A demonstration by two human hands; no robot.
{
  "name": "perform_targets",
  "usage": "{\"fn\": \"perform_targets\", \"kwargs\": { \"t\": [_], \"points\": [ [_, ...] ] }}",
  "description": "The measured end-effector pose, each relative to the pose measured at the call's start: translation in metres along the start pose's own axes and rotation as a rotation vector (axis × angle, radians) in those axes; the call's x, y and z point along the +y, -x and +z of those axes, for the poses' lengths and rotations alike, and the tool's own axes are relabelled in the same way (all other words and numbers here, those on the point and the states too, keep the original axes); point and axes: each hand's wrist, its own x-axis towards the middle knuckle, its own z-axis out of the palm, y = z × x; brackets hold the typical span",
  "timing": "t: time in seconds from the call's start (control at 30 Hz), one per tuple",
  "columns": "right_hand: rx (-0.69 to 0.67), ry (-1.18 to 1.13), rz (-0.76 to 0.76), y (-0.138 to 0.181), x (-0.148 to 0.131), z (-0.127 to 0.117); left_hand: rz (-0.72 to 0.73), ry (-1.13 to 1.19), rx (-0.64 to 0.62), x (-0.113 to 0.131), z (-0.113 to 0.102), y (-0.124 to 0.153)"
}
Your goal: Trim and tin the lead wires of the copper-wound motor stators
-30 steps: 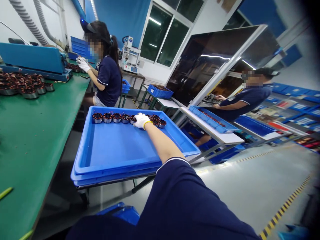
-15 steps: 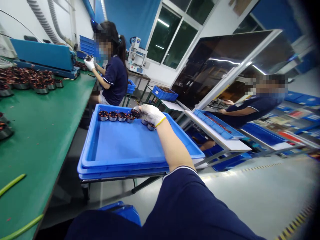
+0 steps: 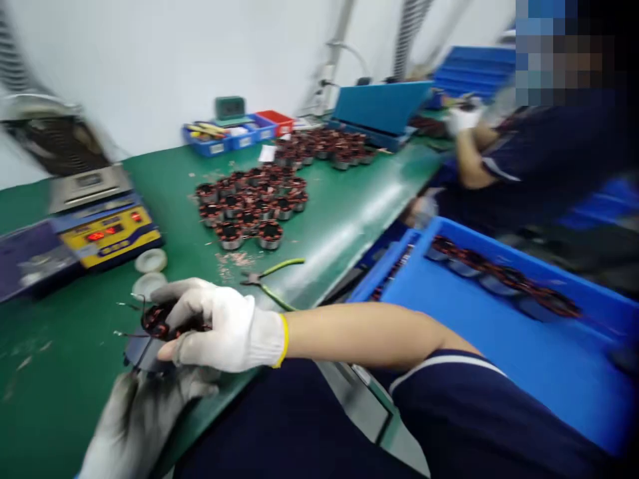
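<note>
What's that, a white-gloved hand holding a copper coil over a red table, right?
Nearly: the table is green, not red. The head view shows the white-gloved right hand holding the copper coil over it.

Bench [image 3: 349, 219] left, tray [image 3: 499, 346] right of it, past the bench edge. Mid-bench a stator cluster [image 3: 249, 203]; second cluster [image 3: 324, 146] behind it, small bins [image 3: 234, 126] further back by the wall. Far left, control box [image 3: 107, 233]. Before the near cluster lie cutters [image 3: 269, 279] — right hand [image 3: 219, 326] over one stator [image 3: 157, 322] at the near edge, left hand [image 3: 134, 419] beneath.
</note>
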Motion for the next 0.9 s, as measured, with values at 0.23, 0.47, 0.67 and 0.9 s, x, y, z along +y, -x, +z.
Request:
{"fn": "perform_targets", "kwargs": {
  "t": [0.23,0.47,0.67,0.9],
  "points": [
    [-0.176,-0.354,0.473,-0.051,0.022,0.009,0.053,0.043,0.457,0.031,0.056,-0.003],
    [-0.27,-0.146,0.505,-0.046,0.036,-0.001,0.091,-0.02,0.456,0.031,0.055,-0.005],
    [-0.436,0.104,0.31,-0.054,0.047,0.002,0.208,-0.235,0.32,0.022,0.038,-0.011],
    [-0.455,0.314,0.288,-0.059,0.044,0.008,0.319,-0.447,0.198,0.017,0.025,-0.011]
  ]
}}
